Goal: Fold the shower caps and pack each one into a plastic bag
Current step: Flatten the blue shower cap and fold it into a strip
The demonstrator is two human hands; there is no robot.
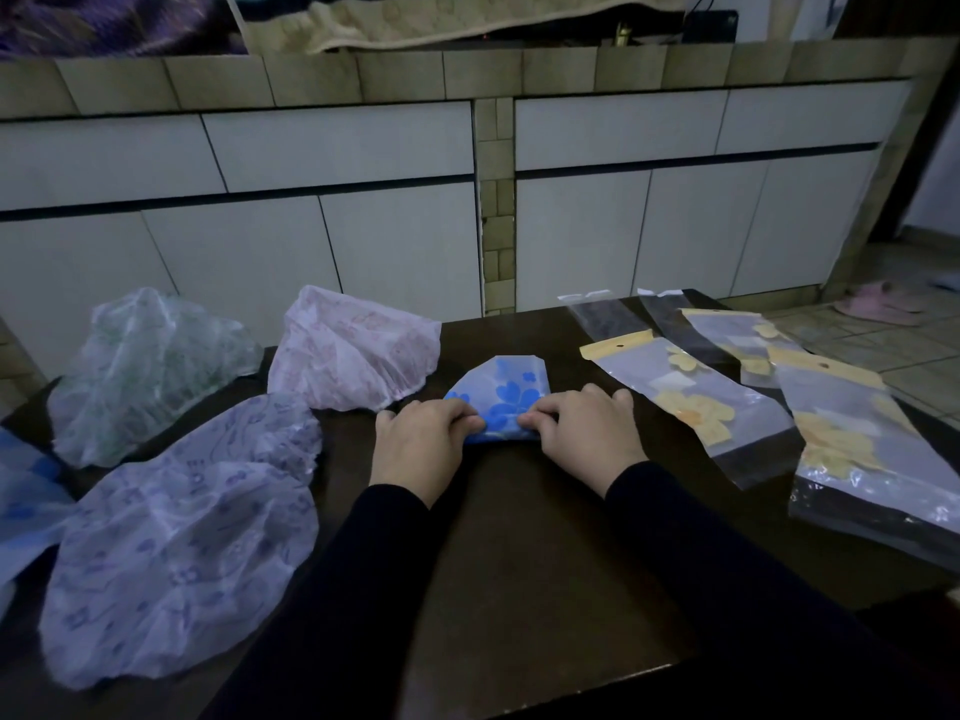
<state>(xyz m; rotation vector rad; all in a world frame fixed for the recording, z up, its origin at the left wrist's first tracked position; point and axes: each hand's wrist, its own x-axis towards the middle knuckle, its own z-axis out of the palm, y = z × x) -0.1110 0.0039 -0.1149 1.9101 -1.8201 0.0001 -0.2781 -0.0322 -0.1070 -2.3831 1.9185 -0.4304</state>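
On the dark table (519,511) — blue shower cap (506,394) | near edge pinched by both hands' fingers (467,420) — curled.

dark table (545,537); white tiled counter (337,210), pink slippers (878,304) on floor

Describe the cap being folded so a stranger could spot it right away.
On the dark table, look at the middle, between the loose caps on the left and the bags on the right. The blue cap lies there, pinched by both hands. It alone is folded small and has bold blue flowers.
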